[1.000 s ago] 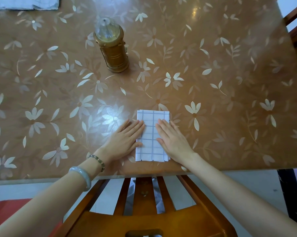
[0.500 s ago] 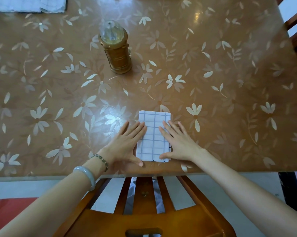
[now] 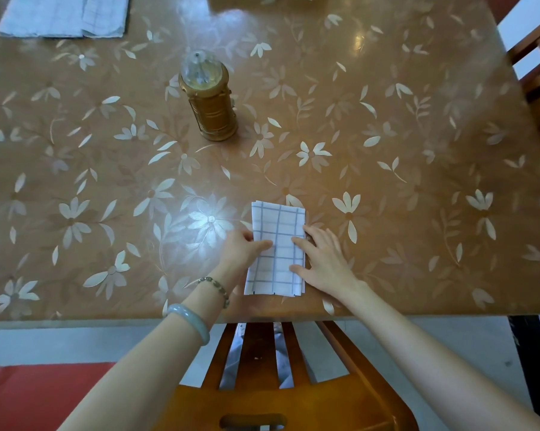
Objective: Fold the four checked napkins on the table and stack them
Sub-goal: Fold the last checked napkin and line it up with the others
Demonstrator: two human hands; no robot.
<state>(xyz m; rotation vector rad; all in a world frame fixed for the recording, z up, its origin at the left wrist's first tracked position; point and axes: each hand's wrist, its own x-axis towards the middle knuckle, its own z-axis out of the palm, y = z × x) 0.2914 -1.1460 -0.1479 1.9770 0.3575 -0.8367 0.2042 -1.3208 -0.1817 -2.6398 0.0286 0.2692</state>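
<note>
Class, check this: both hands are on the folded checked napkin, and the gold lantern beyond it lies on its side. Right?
No: the head view shows the gold lantern standing upright. The left hand and right hand are indeed on the folded checked napkin.

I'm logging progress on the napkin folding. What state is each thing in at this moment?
folded napkin: folded into a narrow rectangle, flat on the table near its front edge.
left hand: thumb on top, pinches the napkin's left edge.
right hand: forefinger and thumb rest on the napkin's right side.
other napkins: lying flat at the far left corner, partly cut off by the frame.
lantern: standing upright.
</note>
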